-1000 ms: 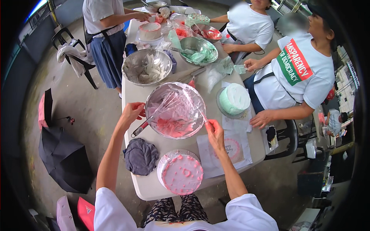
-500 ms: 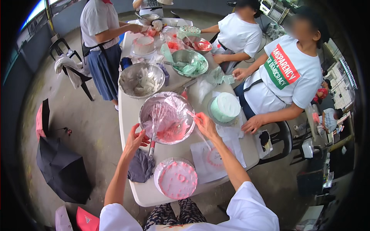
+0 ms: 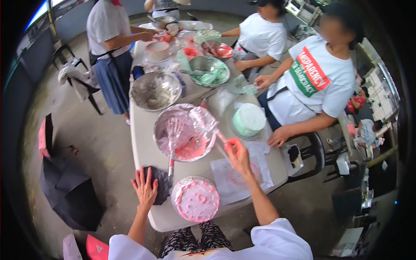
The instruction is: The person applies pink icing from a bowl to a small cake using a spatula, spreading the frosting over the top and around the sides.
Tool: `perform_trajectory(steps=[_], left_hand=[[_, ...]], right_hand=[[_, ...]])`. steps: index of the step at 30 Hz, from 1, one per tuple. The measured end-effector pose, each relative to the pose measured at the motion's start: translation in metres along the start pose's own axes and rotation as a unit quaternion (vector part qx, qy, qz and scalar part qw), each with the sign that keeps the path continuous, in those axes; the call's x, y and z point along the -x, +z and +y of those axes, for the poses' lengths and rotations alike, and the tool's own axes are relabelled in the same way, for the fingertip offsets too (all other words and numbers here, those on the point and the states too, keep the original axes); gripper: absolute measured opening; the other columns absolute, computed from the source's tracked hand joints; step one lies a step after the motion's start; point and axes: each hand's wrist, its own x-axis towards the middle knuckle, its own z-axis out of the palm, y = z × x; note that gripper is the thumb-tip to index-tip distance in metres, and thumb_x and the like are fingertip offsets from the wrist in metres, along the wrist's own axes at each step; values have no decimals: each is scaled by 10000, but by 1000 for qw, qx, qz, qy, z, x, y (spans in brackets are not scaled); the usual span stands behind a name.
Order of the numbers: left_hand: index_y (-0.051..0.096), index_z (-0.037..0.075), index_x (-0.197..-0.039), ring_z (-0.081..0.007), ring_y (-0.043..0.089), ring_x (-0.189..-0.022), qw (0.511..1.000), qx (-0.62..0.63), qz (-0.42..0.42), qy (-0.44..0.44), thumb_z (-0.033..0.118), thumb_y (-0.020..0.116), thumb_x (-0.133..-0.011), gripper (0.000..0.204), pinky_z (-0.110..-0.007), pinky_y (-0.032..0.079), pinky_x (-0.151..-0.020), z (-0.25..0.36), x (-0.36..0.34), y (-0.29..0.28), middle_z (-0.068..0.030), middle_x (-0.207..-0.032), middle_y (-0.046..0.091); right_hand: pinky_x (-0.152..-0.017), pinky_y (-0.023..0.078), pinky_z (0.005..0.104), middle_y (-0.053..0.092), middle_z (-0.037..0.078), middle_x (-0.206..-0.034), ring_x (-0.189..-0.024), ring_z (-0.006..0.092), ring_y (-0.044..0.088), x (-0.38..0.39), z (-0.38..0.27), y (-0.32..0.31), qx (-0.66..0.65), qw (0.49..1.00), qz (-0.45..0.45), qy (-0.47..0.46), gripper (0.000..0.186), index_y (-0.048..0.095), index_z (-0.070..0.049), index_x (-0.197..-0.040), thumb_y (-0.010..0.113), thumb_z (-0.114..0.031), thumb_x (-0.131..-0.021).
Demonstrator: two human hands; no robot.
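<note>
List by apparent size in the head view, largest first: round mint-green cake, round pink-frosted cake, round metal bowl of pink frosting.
1. Metal bowl
2. Pink-frosted cake
3. Mint-green cake

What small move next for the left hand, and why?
Probably curl the left hand around the crumpled dark grey cloth: its spread fingers overlap the cloth without gripping it, and the fingertips look pinkish, so a wipe seems sensible.

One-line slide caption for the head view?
Left hand spread partly over a dark cloth, right hand near a bowl of pink frosting, pink cake nearby.
</note>
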Motion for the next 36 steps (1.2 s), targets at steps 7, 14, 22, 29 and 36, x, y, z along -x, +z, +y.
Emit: perform_trajectory(steps=[7,14,22,29,36], left_hand=[[382,177,-1368,-313,157,-1367,997,-58,54,15,303,513,-865,535,-527,63,-1089,2,4,6,-94,-1475,224],[366,188,-1376,-319,152,-1368,996,-69,60,14,312,489,-884,522,-540,79,-1082,11,-14,7,-103,-1477,217],[351,183,-1383,-315,153,-1368,996,-66,66,-1,332,481,-884,537,-538,53,-1085,8,-14,9,-125,-1477,202],[250,57,-1401,-352,241,-1326,976,179,96,-76,287,472,-911,585,-482,138,-1089,5,-9,1,-184,-1450,213],[328,19,-1357,-264,372,-1246,897,395,133,-144,288,438,-951,499,-376,297,-1028,15,26,-28,-159,-1359,345]], right_hand=[[-550,378,205,530,-23,-686,-626,33,442,64,-10,-3,-146,986,-10,74,209,578,-19,-922,605,-220,-870],[-561,385,196,537,-36,-698,-636,34,454,97,-21,-4,-164,976,-6,143,165,583,-8,-924,602,-163,-871],[-606,402,190,555,-32,-749,-689,31,483,122,-29,6,-186,971,-13,149,168,580,0,-944,601,-149,-870],[-539,301,162,477,-72,-710,-617,6,376,124,-35,-8,-213,968,15,129,148,561,-17,-958,586,-145,-888],[-581,333,162,483,-64,-749,-659,17,401,134,-25,-14,-257,950,5,177,184,554,-15,-966,581,-182,-893]])
